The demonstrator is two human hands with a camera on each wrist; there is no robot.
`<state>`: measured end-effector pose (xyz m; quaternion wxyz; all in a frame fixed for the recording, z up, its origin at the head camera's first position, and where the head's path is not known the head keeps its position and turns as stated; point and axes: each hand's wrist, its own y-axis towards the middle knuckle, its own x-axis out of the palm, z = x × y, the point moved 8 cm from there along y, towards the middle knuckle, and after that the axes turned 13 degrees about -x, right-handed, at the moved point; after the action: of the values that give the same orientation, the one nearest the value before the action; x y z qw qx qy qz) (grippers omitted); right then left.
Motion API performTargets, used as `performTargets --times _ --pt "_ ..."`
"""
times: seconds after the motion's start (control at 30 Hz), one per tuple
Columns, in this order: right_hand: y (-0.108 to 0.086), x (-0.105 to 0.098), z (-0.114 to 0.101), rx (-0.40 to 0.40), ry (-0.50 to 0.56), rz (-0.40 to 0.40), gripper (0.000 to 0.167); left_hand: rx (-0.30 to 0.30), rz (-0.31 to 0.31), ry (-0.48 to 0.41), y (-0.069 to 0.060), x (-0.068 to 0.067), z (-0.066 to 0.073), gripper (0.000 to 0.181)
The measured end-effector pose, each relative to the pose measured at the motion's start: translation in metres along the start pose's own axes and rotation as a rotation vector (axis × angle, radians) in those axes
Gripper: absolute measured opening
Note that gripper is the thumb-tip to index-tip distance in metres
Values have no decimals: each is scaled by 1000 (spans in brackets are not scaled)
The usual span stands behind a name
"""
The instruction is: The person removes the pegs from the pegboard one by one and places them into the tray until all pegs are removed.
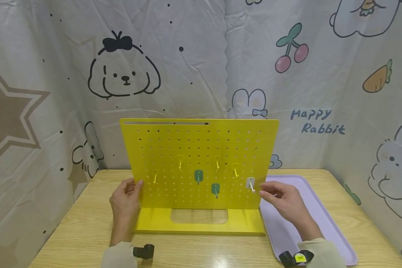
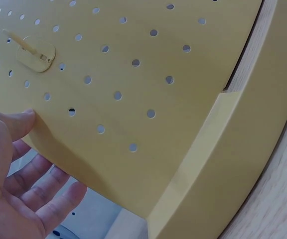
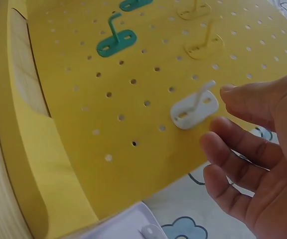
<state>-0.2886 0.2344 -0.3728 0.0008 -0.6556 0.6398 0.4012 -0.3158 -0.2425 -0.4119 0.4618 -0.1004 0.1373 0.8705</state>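
A yellow pegboard (image 1: 187, 190) stands upright on its yellow base (image 1: 154, 221). My left hand (image 1: 125, 199) holds its left edge, the thumb on the front face and the other fingers at and behind the edge, as the left wrist view also shows. At the right edge is my right hand (image 1: 288, 203), fingers loosely bent and apart, holding nothing, beside a white hook (image 3: 196, 110) fixed to the board. Whether a fingertip touches the board is unclear. Two green hooks (image 1: 198, 175) (image 1: 216, 189) and several yellow hooks (image 1: 180, 162) are mounted farther in.
A light purple tray (image 1: 299, 180) lies on the wooden table (image 1: 83, 223), to the right of the board and partly under my right forearm. Part of a small whitish piece (image 3: 152, 232) shows at the tray in the right wrist view. Patterned curtains (image 1: 194, 74) surround the table.
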Motion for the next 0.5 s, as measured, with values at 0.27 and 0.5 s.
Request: performTargets --times 0.27,0.5 --pt "1 12 -6 -58 39 -6 16 -1 3 8 0 0 -1 37" --pt "1 19 -1 -73 48 7 12 9 13 15 1 0 -1 38"
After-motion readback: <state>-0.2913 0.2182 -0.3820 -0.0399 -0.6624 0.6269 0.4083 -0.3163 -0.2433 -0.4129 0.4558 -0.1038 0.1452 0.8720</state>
